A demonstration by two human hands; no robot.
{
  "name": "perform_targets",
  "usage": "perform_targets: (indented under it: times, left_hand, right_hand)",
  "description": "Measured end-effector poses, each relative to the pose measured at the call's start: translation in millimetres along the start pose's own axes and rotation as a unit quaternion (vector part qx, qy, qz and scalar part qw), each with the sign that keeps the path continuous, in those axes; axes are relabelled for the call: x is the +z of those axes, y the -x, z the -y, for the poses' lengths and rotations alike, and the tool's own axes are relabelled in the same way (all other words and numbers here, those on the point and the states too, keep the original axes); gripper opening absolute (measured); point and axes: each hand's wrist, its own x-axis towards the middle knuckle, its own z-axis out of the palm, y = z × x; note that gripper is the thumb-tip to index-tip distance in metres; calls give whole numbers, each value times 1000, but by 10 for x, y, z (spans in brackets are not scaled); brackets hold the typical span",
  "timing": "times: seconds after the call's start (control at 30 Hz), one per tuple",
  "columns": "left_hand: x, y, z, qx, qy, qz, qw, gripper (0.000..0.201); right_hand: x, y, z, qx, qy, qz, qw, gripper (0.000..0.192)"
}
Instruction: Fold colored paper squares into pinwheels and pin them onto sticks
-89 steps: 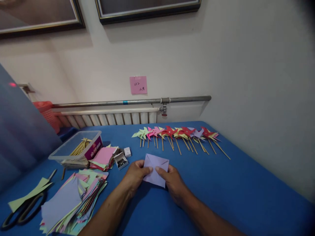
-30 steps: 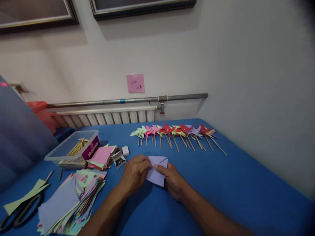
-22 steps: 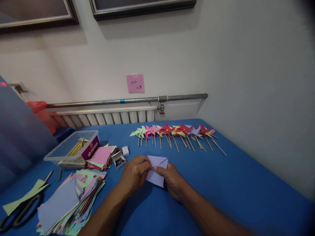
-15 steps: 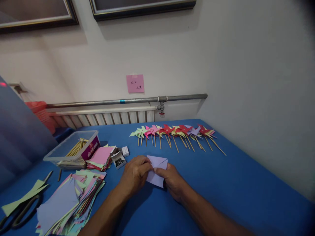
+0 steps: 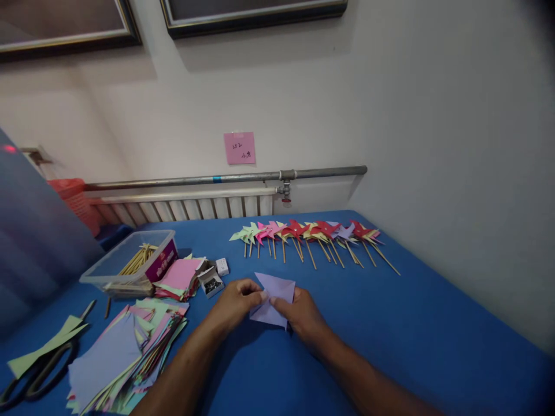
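Our grip is clamping lilac paper (image 5: 280, 287) over the table (image 5: 390, 335), left hand (image 5: 236, 301) and right hand (image 5: 301, 315) pinching; the paper is hiding some right-hand fingers; picture frames (image 5: 260, 18) are running out of view.

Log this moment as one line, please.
left hand: holding purple paper | right hand: holding purple paper | pinwheels: row beyond both hands | clear tub: sticks inside

Dim, diffuse light; soft shadow under picture frame (image 5: 255, 23) on wall (image 5: 433, 115). Wide-angle stretch, black top-right corner.
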Motion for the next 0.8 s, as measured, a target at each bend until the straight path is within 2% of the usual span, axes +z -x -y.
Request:
perform_targets:
  times: [0.13, 0.37, 0.5, 0.7, 0.8]
  left_hand:
    - [61, -10, 42, -25, 58, 11, 998, 36]
    - [21, 4, 46, -43, 114, 32, 992, 26]
    - [23, 3, 51, -51, 124, 36, 990, 23]
    - [58, 10, 21, -64, 198, -28, 978, 27]
    - [59, -3, 6, -64, 254, -69, 963, 31]
  right_hand:
    - [31, 50, 52, -9, 3, 34, 999, 27]
    - [77, 83, 92, 9, -19, 83, 996, 23]
    - [68, 104, 135, 21, -23, 87, 996, 26]
    - [66, 165, 300, 27, -131, 88, 987, 59]
    - [82, 203, 336, 23, -175, 99, 979, 62]
